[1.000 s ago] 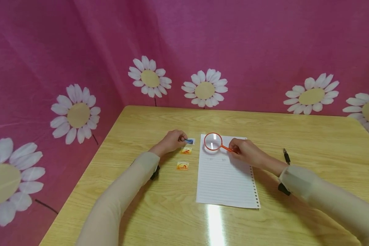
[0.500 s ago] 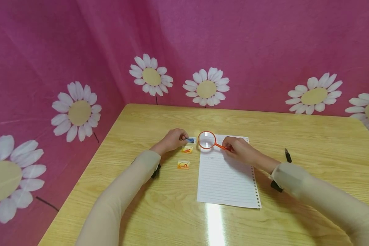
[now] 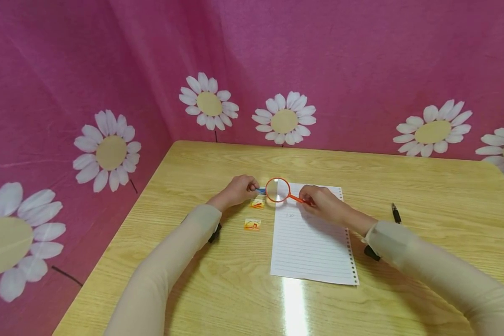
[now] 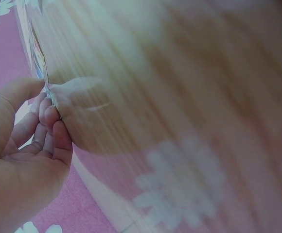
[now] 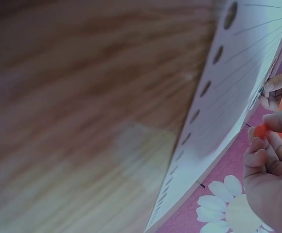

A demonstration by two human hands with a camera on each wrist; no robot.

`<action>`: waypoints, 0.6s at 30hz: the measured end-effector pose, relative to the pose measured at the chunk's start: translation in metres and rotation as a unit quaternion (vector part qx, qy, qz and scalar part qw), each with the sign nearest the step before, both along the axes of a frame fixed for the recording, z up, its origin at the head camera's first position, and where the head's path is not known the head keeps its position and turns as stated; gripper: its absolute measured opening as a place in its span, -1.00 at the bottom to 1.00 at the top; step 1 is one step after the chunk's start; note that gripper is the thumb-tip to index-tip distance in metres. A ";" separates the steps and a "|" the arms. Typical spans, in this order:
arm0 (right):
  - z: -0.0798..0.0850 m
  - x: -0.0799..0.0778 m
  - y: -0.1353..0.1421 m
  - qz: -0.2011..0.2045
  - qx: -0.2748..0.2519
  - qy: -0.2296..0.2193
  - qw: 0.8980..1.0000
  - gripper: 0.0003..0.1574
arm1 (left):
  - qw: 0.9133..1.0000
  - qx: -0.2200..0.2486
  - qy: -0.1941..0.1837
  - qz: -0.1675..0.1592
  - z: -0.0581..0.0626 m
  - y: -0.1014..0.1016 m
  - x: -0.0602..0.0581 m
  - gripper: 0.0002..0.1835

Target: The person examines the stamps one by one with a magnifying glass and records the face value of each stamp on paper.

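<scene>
In the head view my left hand (image 3: 239, 189) pinches the edge of a small blue picture stamp (image 3: 261, 191) near the paper's upper left corner. The left wrist view shows thumb and fingertips together on it, the stamp seen nearly edge-on. My right hand (image 3: 322, 201) grips the orange handle of a magnifying glass (image 3: 295, 198). Its round lens is tilted over the stamp's right side and the paper's left edge. The handle's end (image 5: 261, 131) sticks out between thumb and fingers in the right wrist view. Two yellow-orange stamps (image 3: 258, 204) (image 3: 252, 224) lie below the left hand.
A lined sheet of paper (image 3: 311, 252) with punched holes along its right edge and faint writing lies under the right hand. A black pen (image 3: 396, 213) lies right of it. The wooden table (image 3: 218, 298) meets a pink flowered cloth (image 3: 340, 56) behind and at left.
My right hand has moved the magnifying glass left, from over the paper to the blue stamp. The left hand keeps its pinch on the stamp, almost still.
</scene>
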State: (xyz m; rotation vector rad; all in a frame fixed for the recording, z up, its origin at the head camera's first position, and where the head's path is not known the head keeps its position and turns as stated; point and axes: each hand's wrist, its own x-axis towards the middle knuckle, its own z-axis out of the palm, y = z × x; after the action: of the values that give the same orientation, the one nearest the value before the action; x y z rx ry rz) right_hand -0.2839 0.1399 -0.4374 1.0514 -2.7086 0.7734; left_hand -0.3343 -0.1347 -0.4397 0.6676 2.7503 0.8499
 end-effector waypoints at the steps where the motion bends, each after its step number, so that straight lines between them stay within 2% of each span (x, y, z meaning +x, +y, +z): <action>1: 0.000 0.000 -0.001 0.000 0.000 -0.001 1.000 -0.85 | 1.000 0.000 -0.002 0.000 0.000 0.000 0.000 -0.85; 6: 0.001 -0.002 -0.004 0.006 -0.005 -0.005 1.000 -0.86 | 1.000 -0.001 -0.010 0.003 0.002 0.000 0.002 -0.84; 18: 0.001 -0.006 -0.009 0.028 -0.017 0.002 0.999 -0.86 | 1.000 -0.007 -0.004 0.000 0.002 0.000 0.002 -0.84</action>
State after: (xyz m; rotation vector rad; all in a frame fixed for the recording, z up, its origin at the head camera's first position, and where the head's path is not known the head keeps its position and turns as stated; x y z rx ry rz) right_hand -0.2900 0.1307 -0.4365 1.1238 -2.6645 0.8215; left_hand -0.3325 -0.1351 -0.4381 0.6613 2.7468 0.8310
